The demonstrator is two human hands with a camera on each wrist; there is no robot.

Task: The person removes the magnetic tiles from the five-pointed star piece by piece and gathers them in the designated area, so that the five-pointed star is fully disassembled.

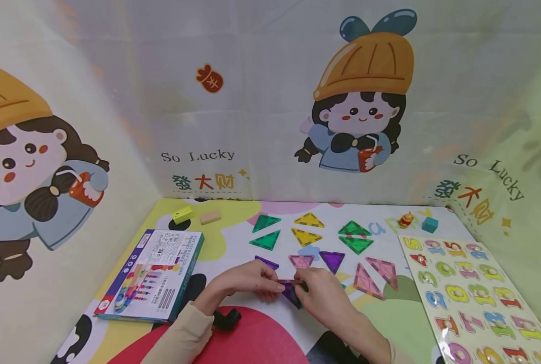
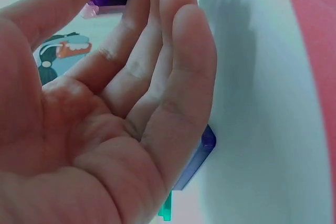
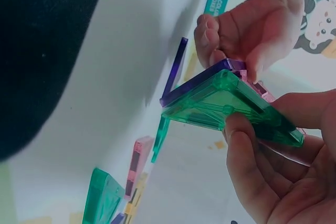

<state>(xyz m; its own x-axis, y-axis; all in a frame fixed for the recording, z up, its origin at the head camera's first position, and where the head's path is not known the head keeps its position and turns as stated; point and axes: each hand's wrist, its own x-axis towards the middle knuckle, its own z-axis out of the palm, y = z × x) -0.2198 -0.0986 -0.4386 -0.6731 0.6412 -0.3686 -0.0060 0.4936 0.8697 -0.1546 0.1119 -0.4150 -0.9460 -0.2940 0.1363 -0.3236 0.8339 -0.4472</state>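
Note:
Over the near middle of the table, both hands meet at a small cluster of translucent triangular magnetic tiles. My right hand (image 1: 324,294) pinches a green triangular tile (image 3: 220,100), seen in the right wrist view. Right against that tile is a purple triangular tile (image 1: 292,298), with a pink tile edge (image 3: 257,87) beside it. My left hand (image 1: 254,279) pinches the purple tile's corner between thumb and fingers. In the left wrist view its other fingers are slightly curved, with the tile partly hidden behind them. The head view hides the green tile behind the right hand.
Beyond the hands lie green tiles (image 1: 265,240), yellow tiles (image 1: 307,236), a purple tile (image 1: 332,261) and pink tiles (image 1: 367,282). A boxed set (image 1: 154,275) lies left, a number puzzle board (image 1: 475,293) right. Small blocks (image 1: 182,215) and a figurine (image 1: 405,220) stand at the back.

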